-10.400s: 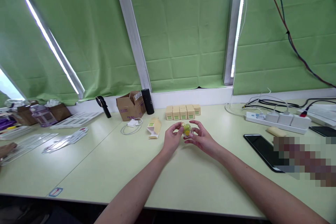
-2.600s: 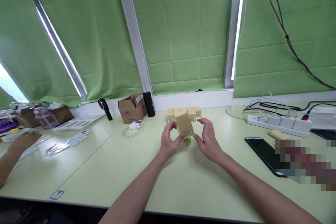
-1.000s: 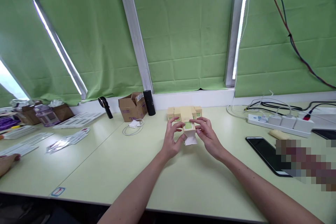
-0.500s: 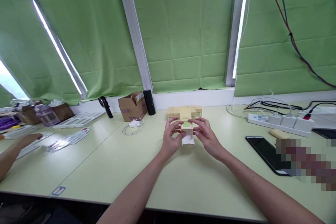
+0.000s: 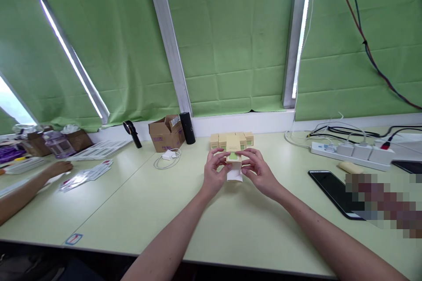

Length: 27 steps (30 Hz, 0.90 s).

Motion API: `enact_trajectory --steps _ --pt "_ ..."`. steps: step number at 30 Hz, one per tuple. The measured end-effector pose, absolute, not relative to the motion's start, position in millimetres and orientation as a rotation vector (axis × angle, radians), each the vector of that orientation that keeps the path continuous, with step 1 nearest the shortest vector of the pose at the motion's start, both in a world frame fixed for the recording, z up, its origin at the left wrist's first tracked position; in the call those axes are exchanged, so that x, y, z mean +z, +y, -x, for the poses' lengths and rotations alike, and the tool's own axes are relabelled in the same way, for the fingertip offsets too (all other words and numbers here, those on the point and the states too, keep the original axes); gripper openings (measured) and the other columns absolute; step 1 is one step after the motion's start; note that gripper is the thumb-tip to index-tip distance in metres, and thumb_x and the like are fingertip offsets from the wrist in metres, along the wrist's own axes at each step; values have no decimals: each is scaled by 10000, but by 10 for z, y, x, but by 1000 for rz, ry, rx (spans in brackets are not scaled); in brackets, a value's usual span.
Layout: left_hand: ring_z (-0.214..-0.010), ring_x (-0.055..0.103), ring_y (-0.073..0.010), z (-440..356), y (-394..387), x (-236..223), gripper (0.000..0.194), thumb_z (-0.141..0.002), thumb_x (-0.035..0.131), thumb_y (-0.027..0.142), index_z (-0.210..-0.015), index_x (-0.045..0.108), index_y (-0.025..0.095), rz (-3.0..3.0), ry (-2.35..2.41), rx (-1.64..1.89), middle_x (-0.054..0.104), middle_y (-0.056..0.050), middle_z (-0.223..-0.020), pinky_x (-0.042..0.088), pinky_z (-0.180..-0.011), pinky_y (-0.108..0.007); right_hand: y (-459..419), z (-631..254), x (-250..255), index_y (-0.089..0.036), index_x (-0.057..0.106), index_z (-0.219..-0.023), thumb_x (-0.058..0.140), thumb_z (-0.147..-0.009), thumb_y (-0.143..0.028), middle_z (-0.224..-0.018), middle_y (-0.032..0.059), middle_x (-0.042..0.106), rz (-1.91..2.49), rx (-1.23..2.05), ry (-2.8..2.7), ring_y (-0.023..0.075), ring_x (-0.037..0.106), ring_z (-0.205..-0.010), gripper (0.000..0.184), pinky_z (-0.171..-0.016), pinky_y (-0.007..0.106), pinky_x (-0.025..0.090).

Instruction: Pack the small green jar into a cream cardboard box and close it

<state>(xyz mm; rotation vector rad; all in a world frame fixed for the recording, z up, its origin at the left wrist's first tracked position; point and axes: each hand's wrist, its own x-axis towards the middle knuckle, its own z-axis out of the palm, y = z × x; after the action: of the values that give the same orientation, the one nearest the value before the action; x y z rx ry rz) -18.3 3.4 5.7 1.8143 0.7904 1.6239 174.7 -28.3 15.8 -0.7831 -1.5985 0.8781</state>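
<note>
Between both hands is a small yellow carton (image 5: 234, 144) with a green patch on its near end; a white flap (image 5: 234, 175) hangs open below, toward me. My left hand (image 5: 216, 169) grips its left side, fingers curled at the edge. My right hand (image 5: 259, 170) holds the right side in the same way. Just behind stands a row of several similar yellow cartons (image 5: 249, 138), partly hidden by the one I hold.
To the left sit a white charger with cable (image 5: 169, 155), a cardboard box (image 5: 166, 134) and a black cylinder (image 5: 187, 128). A phone (image 5: 336, 193) and a power strip (image 5: 351, 154) lie right. A co-worker's hand (image 5: 58, 169) is at far left beside plastic packets (image 5: 87, 175).
My hands and the carton have shifted very slightly left, with the grip kept. At the far left, the co-worker's hand has moved to the right over the table.
</note>
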Motion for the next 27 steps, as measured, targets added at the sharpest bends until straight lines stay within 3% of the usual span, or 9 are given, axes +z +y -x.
enact_trajectory --steps 27 --pt "-976 648 -172 112 -13 35 259 -823 755 184 -1078 745 227 -1876 790 1650 507 -91 -1261 584 -862 -363 -219 -1735 115 -301 661 -1161 688 -870 -376 -1309 54 424 787 874 -1493 131 678 -863 302 -918 427 616"
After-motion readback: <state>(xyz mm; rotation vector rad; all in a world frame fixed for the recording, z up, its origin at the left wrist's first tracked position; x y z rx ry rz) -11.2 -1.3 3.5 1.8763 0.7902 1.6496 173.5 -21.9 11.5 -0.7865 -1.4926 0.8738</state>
